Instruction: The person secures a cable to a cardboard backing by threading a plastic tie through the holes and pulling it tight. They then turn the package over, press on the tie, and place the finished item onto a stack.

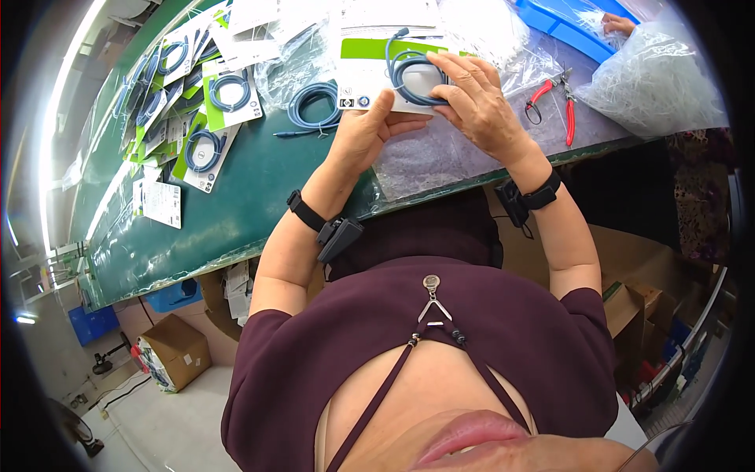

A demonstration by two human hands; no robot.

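Note:
A white card with a green band [363, 79] is held over the table's near part, at the top middle of the view. My left hand [368, 132] grips its lower edge, the thumb on the front and the fingers behind. Against the card's right part lies a coiled blue cable [395, 74], one plug end sticking up at the top. My right hand [489, 110] is closed around the coil's right side, its fingertips on the cable and the card edge. To the left of the card, a second coiled blue cable [294, 104] rests on the table.
Many carded cables [230, 93] are piled on the green table [236, 189] at the left. Red-handled cutters [570, 118] lie to the right, near a clear bag of thin plastic strips [649, 86]. Another person's hand [620, 23] is by the blue tray [554, 30].

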